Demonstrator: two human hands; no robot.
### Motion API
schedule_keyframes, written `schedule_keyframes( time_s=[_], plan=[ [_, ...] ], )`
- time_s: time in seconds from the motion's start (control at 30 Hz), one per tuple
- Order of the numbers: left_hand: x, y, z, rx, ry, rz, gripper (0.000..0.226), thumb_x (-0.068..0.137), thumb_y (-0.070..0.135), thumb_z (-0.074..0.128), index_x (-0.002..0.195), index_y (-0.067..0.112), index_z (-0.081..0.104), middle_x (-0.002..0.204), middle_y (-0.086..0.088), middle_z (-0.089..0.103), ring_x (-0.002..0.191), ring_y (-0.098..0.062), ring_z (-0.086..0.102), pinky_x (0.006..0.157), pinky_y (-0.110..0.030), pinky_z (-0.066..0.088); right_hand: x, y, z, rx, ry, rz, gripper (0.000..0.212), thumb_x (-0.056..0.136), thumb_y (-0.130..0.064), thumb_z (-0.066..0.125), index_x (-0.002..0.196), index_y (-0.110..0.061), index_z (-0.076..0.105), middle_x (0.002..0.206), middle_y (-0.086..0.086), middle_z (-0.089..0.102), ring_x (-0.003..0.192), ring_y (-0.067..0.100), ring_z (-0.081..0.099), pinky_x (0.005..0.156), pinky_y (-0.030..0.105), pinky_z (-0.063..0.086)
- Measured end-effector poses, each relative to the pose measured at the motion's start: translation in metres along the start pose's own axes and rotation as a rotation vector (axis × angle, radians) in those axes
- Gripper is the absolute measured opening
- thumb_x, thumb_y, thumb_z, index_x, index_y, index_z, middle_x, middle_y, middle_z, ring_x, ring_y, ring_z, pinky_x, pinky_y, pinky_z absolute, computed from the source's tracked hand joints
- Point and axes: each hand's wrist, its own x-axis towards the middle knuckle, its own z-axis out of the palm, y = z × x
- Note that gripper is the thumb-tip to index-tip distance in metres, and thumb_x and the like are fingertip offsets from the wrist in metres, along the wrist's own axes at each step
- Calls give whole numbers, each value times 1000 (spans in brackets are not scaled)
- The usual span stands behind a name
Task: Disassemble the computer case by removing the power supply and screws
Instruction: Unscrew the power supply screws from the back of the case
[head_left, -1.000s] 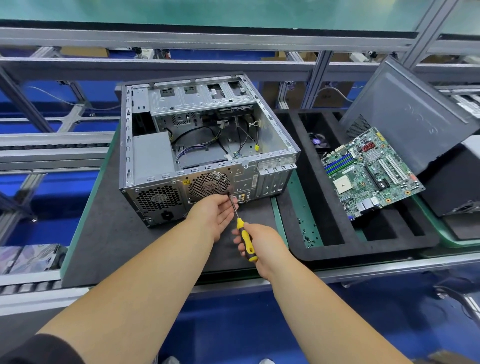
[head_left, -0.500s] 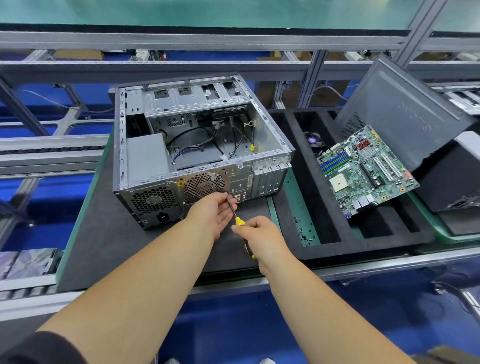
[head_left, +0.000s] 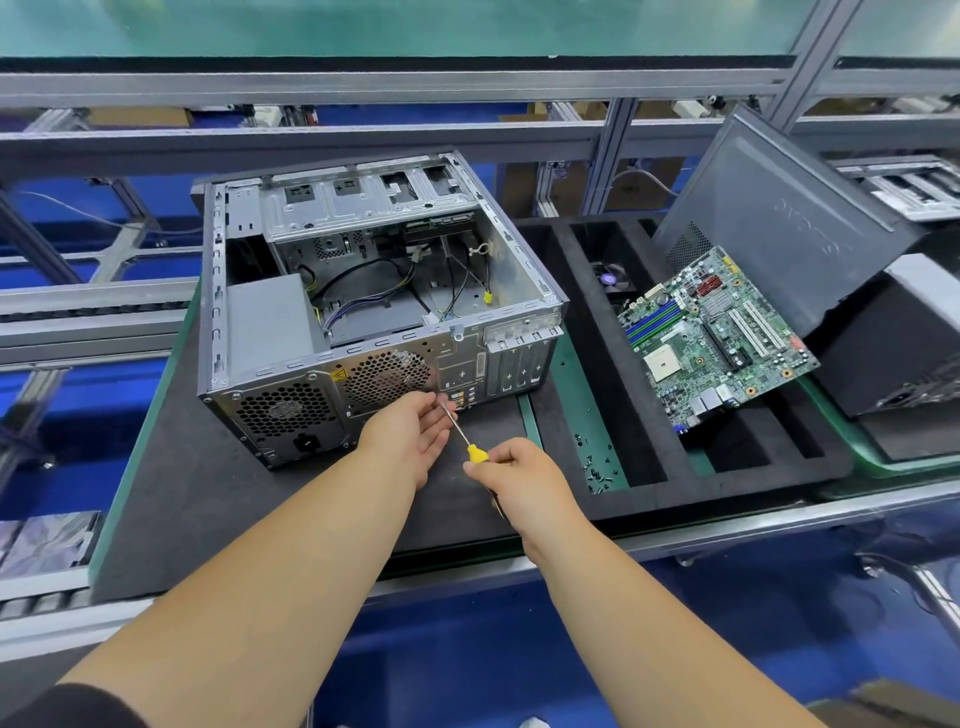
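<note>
Open computer case (head_left: 363, 291) holding power supply (head_left: 270, 325) and loose cables (head_left: 363, 291); motherboard (head_left: 717, 338) and screws (head_left: 597, 470) in foam tray (head_left: 675, 488); right grip (head_left: 524, 478) clamped on screwdriver (head_left: 475, 451), left grip (head_left: 415, 431) relaxed, fingers apart beside its shaft.

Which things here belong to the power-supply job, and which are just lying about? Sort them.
Job in hand:
computer case
power supply
screwdriver, gripped by the right hand
left hand, fingers open beside the shaft

Lying about:
motherboard
side panel
loose screws
foam tray
</note>
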Motion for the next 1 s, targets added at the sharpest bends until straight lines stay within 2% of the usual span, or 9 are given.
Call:
schedule_keyframes(
  time_s=[0.1,0.2,0.33,0.47,0.77,1.0],
  plan=[
    [2,-3,-1,-33,-11,11,20,97,21,52,86,16,67,73,5,73,79,-7,66,65,-21,46,0,1,-3,-1,6,-15,16,88,-32,69,92,-20,58,82,-3,61,67,11,53,62,26,43],
    [1,-5,-3,-65,-36,9,20,98,21,52,88,15,69,74,5,73,81,-8,66,66,-21,47,2,-1,-3,-46,10,-47,13,90,-35,66,93,-24,59,89,-3,64,66,9,59,59,23,43],
    [1,-6,-6,-72,-80,0,22,98,23,49,92,15,69,84,3,73,84,-8,66,69,-22,46,3,-3,4,-92,-7,-47,17,89,-35,67,93,-20,61,86,-1,65,66,13,59,68,35,51],
    [0,-4,-12,-82,-86,-40,26,98,26,47,94,14,69,89,1,72,87,-9,65,73,-23,46,3,-3,9,-119,-5,-28,20,91,-36,64,95,-17,60,80,-1,62,66,13,57,69,35,50],
    [-5,2,-9,-38,-59,-32,17,97,26,55,88,19,67,70,9,73,84,-5,65,72,-21,44,4,-6,10,-91,1,-22,19,91,-36,64,89,-17,58,79,-1,60,63,13,55,63,31,46],
    [-4,3,-7,-30,-45,-15,16,97,24,55,87,20,67,68,9,73,82,-3,65,73,-19,45,4,-6,9,-76,34,-44,20,90,-37,65,88,-18,58,72,-3,58,62,12,52,61,31,45]
  ],
)
